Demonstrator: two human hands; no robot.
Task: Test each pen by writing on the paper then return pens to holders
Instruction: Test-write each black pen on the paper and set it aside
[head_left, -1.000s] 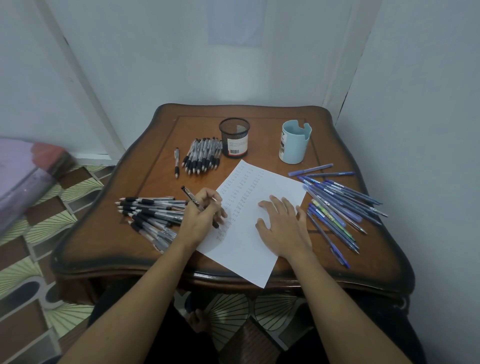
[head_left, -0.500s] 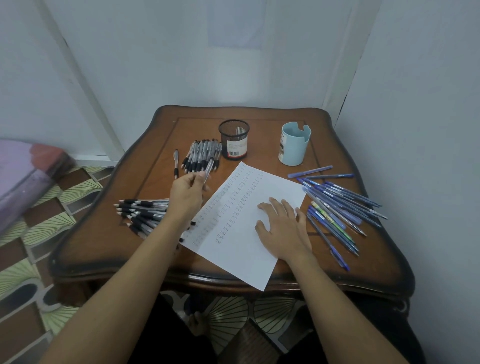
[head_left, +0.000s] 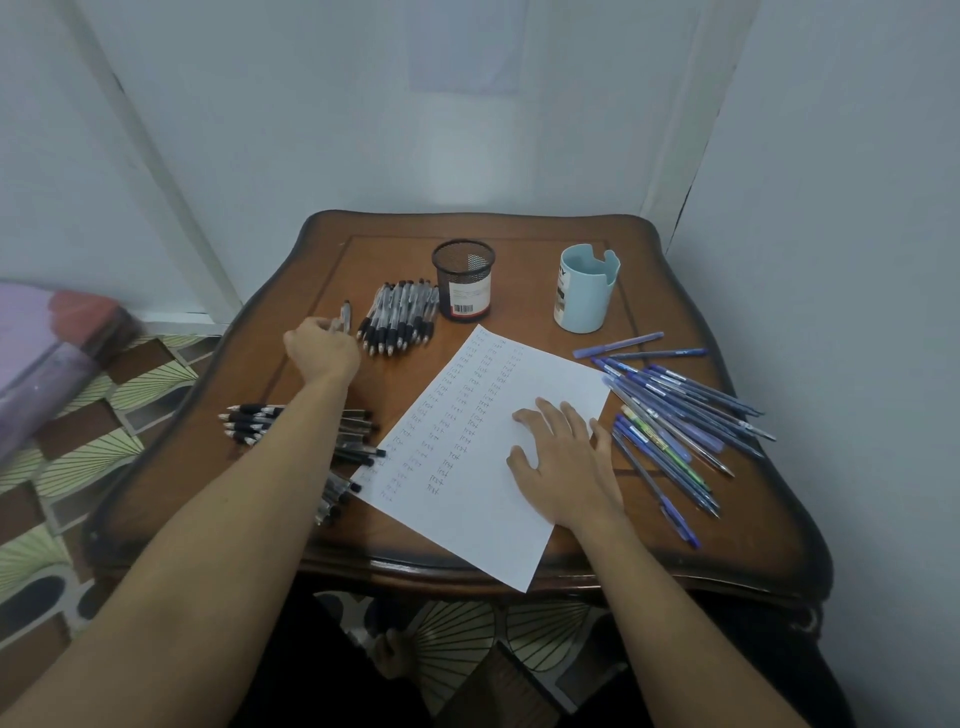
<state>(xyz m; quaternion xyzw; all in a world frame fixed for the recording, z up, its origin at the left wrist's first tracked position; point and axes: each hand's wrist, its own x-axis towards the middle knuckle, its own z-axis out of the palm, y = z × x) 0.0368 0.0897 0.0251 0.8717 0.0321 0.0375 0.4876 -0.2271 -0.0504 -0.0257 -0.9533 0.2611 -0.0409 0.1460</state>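
Observation:
A white paper (head_left: 483, 525) with columns of handwritten test words lies on the wooden table (head_left: 748, 545). My right hand (head_left: 563, 467) rests flat on it, fingers spread. My left hand (head_left: 322, 351) is at the table's far left, fingers closed on a black pen (head_left: 344, 316) whose clear barrel sticks out past them. A tidy row of black pens (head_left: 400, 322) lies just right of that hand. A loose pile of black pens (head_left: 249, 421) lies under my left forearm, partly hidden. A black mesh holder (head_left: 464, 280) and a light blue holder (head_left: 584, 296) stand at the back.
Several blue pens (head_left: 675, 415) lie scattered along the table's right side. Walls close in behind and to the right. A purple and red object (head_left: 47, 353) sits on the patterned floor to the left.
My left hand lifted a black pen off the paper and carried it left and back, past the tidy row. My right hand stayed on the paper.

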